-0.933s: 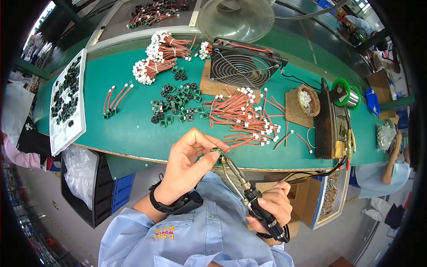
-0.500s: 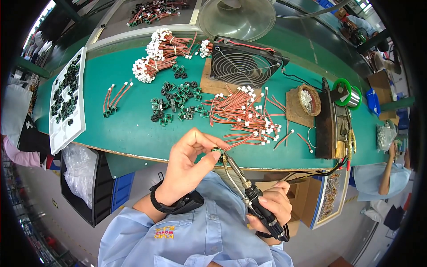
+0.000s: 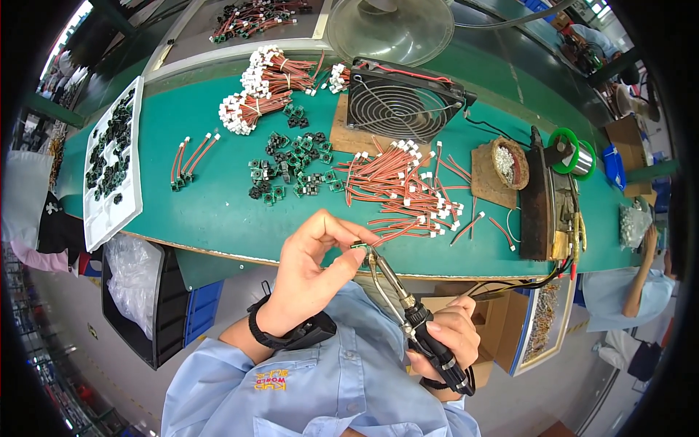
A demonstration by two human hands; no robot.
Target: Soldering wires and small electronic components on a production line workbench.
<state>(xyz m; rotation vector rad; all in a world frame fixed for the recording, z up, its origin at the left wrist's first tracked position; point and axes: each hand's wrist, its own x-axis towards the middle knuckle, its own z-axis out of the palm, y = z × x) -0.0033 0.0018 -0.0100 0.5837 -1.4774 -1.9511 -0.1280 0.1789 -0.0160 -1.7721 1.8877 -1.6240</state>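
Note:
My left hand (image 3: 309, 273) pinches a small green circuit board (image 3: 358, 245) between thumb and fingertips, just off the bench's near edge. A red-and-black wire lead (image 3: 393, 234) with a white connector reaches toward that board; fingers and tool tip hide whether they are joined. My right hand (image 3: 454, 333) is wrapped round a soldering iron (image 3: 418, 315) with a thin feed tube along its side. The iron's tip points up and left, meeting the board or very close to it. Beyond my hands lie a heap of wire leads (image 3: 393, 178) and a cluster of small green boards (image 3: 295, 160).
A black fan (image 3: 400, 105) stands behind the leads. To the right are a small bowl of white pieces (image 3: 507, 164), a dark stand (image 3: 535, 204) and a green solder spool (image 3: 571, 151). A white tray (image 3: 120, 207) of boards sits left; bundled leads (image 3: 266, 84) lie farther back.

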